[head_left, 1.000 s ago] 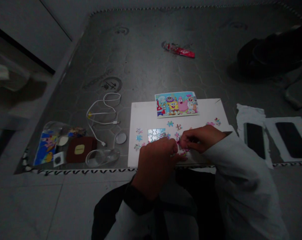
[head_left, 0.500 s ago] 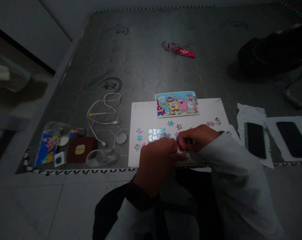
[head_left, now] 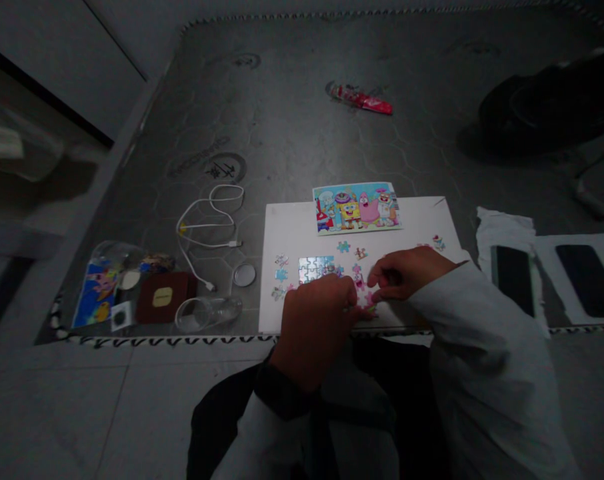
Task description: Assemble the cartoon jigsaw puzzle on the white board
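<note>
A white board (head_left: 292, 233) lies on the dark mat with a colourful cartoon reference picture (head_left: 357, 207) at its far edge. A joined blue block of puzzle pieces (head_left: 315, 268) sits left of centre, with several loose pieces (head_left: 281, 274) around it. My left hand (head_left: 315, 327) rests curled on the board's near edge, fingertips on pink pieces (head_left: 363, 288). My right hand (head_left: 407, 272) is just right of it, fingers pinched together over the same pink pieces. What the fingers hold is hidden.
A white cable (head_left: 207, 227), a round lid (head_left: 244, 274), a clear jar (head_left: 207, 312), a brown case (head_left: 165, 297) and a plastic bag (head_left: 105, 283) lie left. Two dark phones (head_left: 512, 280) on white paper sit right. A red wrapper (head_left: 365, 100) lies far back.
My right hand has shifted slightly right and apart from the left hand, uncovering pink pieces between them. The left hand has barely moved.
</note>
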`<state>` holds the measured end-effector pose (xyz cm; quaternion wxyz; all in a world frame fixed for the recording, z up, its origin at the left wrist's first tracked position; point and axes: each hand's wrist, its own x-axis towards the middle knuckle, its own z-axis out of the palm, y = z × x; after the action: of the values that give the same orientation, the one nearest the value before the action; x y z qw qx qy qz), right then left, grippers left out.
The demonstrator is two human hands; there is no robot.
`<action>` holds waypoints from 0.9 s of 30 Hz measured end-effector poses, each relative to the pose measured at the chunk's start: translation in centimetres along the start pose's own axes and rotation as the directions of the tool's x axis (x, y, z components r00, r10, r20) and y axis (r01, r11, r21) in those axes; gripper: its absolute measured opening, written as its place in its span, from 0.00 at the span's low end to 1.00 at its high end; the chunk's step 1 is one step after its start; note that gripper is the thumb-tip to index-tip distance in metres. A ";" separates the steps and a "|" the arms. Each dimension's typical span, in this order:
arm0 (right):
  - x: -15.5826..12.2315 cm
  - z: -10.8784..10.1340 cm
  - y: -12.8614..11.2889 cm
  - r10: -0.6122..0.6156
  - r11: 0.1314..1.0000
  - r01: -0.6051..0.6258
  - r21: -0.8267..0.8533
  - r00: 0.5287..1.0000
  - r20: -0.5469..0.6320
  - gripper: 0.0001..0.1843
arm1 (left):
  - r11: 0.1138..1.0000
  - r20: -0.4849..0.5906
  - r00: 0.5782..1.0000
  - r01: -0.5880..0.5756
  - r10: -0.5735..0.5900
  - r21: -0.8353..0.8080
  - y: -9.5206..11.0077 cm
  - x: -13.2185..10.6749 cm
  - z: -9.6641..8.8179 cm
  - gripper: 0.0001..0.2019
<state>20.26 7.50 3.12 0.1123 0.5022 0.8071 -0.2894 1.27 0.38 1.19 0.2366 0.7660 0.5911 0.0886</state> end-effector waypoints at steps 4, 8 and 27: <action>0.8 0.6 0.1 0.005 0.997 -0.006 -0.083 1.000 -0.007 0.07 | 1.000 0.008 1.000 0.012 -0.012 -0.004 0.1 0.0 -0.1 0.16; 1.1 1.0 0.2 -0.046 0.994 0.043 -0.100 0.998 -0.031 0.08 | 1.000 0.016 1.000 0.026 -0.026 -0.013 0.1 0.1 -0.2 0.15; 0.2 0.2 0.1 0.019 0.996 -0.020 -0.090 1.000 -0.004 0.06 | 0.998 -0.064 0.996 0.064 -0.063 0.015 0.4 -0.2 -1.0 0.12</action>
<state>20.25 7.61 2.82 0.1363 0.5051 0.8145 -0.2509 1.13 0.38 2.29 0.2142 0.7457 0.6229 0.1002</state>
